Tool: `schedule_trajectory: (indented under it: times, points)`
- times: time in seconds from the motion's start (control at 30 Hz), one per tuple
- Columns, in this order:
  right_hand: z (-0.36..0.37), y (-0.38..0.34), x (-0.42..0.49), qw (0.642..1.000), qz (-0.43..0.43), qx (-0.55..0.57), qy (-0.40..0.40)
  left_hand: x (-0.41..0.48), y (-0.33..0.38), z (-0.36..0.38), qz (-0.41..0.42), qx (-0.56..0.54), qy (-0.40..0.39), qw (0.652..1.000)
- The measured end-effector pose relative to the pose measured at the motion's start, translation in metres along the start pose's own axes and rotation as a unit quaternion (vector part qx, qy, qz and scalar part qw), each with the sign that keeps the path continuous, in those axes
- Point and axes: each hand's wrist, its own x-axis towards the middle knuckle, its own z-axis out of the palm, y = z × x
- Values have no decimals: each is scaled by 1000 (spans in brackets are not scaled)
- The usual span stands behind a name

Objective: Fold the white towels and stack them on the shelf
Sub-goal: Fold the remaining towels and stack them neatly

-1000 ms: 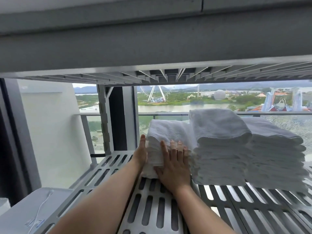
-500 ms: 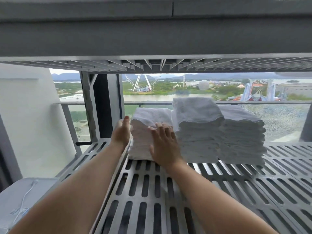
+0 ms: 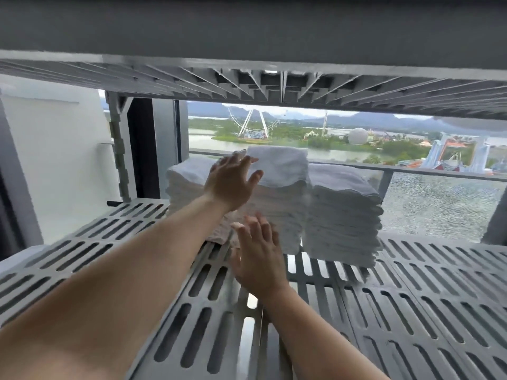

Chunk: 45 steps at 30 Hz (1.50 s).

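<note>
So the slatted grey shelf [image 3: 411, 311] has three stacks of folded white towels [image 3: 340, 215] side by side at the back, middle one tallest. Looks mostly done to me, can't see any unfolded ones left. My left hand [image 3: 230, 185] is up at the left stack, fingers spread, gripping nothing. Right hand [image 3: 258, 259] hovers low, fingers loosely together, empty.

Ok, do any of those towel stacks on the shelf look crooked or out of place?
Nothing is spilled or damaged. The three stacks are uneven: the middle stack stands tallest, and the left stack sits lowest.
</note>
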Motion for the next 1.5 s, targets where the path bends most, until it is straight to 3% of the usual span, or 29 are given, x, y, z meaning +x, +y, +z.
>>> schedule_trajectory:
  times: [0.4, 0.5, 0.63, 0.83, 1.13, 1.37, 1.5]
  points:
    - [12, 32, -3, 995, 89, -42, -4, 129, 29, 52, 48, 135, -236, 961]
    - [12, 41, 5, 994, 82, -65, 24, 137, 16, 63, -1, 78, -317, 945]
    - [10, 62, 22, 990, 49, -119, 51, 137, 6, 69, -68, 5, -354, 933]
    - [29, 71, 58, 985, 65, -112, 112, 151, 19, 73, -49, 10, -431, 901]
    - [60, 77, 63, 984, 120, -96, 92, 153, 23, 74, -60, -2, -451, 891]
    - [65, 80, 50, 987, 107, -84, 83, 146, 23, 79, -63, 33, -416, 907]
    - [64, 80, 50, 987, 110, -91, 74, 159, 24, 79, -58, 51, -352, 933]
